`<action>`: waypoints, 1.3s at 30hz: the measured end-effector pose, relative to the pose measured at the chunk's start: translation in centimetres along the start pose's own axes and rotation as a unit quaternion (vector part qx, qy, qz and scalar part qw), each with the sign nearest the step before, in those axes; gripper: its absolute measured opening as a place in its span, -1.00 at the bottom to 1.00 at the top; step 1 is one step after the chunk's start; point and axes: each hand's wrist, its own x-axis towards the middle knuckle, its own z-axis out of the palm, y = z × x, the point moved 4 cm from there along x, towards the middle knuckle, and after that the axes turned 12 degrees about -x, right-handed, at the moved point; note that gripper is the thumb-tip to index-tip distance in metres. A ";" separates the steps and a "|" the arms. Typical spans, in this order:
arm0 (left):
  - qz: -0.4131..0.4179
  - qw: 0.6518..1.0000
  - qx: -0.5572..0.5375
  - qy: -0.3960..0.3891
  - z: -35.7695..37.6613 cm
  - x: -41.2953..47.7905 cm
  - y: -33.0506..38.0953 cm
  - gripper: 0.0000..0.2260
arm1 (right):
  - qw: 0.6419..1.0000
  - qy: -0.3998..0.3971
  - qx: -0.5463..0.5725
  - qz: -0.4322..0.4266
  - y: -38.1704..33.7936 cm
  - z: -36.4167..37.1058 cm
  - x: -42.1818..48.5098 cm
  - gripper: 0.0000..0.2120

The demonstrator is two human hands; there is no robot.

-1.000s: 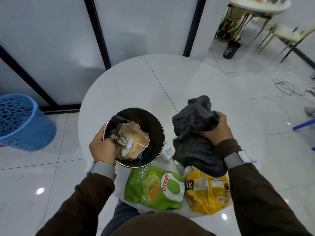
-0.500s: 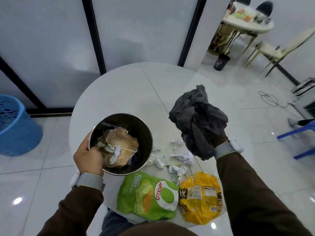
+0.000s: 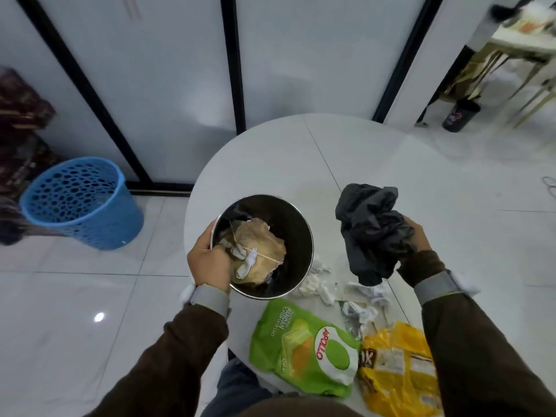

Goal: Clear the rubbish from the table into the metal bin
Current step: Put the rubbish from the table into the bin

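My left hand (image 3: 210, 263) grips the rim of the metal bin (image 3: 296, 233), which is tilted at the left edge of the round white table (image 3: 301, 164). Crumpled brown paper (image 3: 261, 251) and white scraps lie inside the bin. My right hand (image 3: 413, 233) holds a crumpled dark grey plastic bag (image 3: 371, 230) above the table, right of the bin. Several crumpled white paper scraps (image 3: 319, 281) lie on the table between them. A green snack wrapper (image 3: 301, 347) and a yellow wrapper (image 3: 397, 368) rest at the near edge.
A blue plastic basket (image 3: 81, 200) stands on the tiled floor to the left. Glass panels with black frames run behind the table. At the far right are another table with gold legs (image 3: 511, 46) and a small black bin (image 3: 458, 114).
My right hand has lifted the dark bag off the table, uncovering the white scraps. The view has swung to the left, and the bin stays in my left hand.
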 end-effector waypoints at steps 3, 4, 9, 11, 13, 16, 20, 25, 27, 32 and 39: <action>0.001 1.000 -0.001 -0.004 0.6 0.2 0.4 -0.39 | 0.986 -0.003 0.159 0.058 1.3 0.7 0.3 -0.97; 0.000 1.000 -0.003 -0.003 0.7 0.2 0.6 -0.39 | 0.987 0.013 0.152 0.051 1.7 0.8 0.2 -0.96; -0.004 1.000 0.001 -0.011 1.5 0.1 0.9 -0.39 | 0.977 0.044 0.183 0.097 4.3 0.5 1.0 -0.87; 0.000 1.000 0.002 -0.016 1.8 -0.1 1.1 -0.41 | 0.961 0.027 0.253 0.108 4.7 0.5 0.9 -0.82; 0.007 1.000 0.005 -0.019 2.2 -0.2 1.2 -0.41 | 0.965 0.033 0.246 0.087 4.9 0.1 0.3 -0.68; 0.018 0.999 0.012 -0.024 2.5 -0.2 1.2 -0.40 | 0.987 0.043 0.151 0.035 3.1 -1.1 -1.5 -0.75; 0.018 0.999 0.006 -0.031 2.8 -0.4 1.1 -0.41 | 0.997 0.064 -0.025 -0.031 0.4 -3.0 -3.5 -0.94; 0.029 0.998 0.027 -0.041 3.1 -0.7 0.9 -0.40 | 0.990 0.046 0.099 -0.089 -3.4 -4.2 -4.6 -0.74; 0.027 0.998 0.027 -0.044 3.2 -0.8 0.9 -0.40 | 0.979 0.064 0.143 -0.128 -5.7 -4.5 -4.7 -0.71; 0.037 0.998 0.032 -0.050 3.7 -1.5 1.5 -0.43 | 0.946 0.195 0.167 -0.197 -9.8 -1.4 -5.3 -0.73; 0.048 0.996 0.020 -0.067 4.5 -2.7 2.8 -0.43 | 0.935 -0.037 -0.138 -0.326 -11.5 9.7 -6.5 -0.10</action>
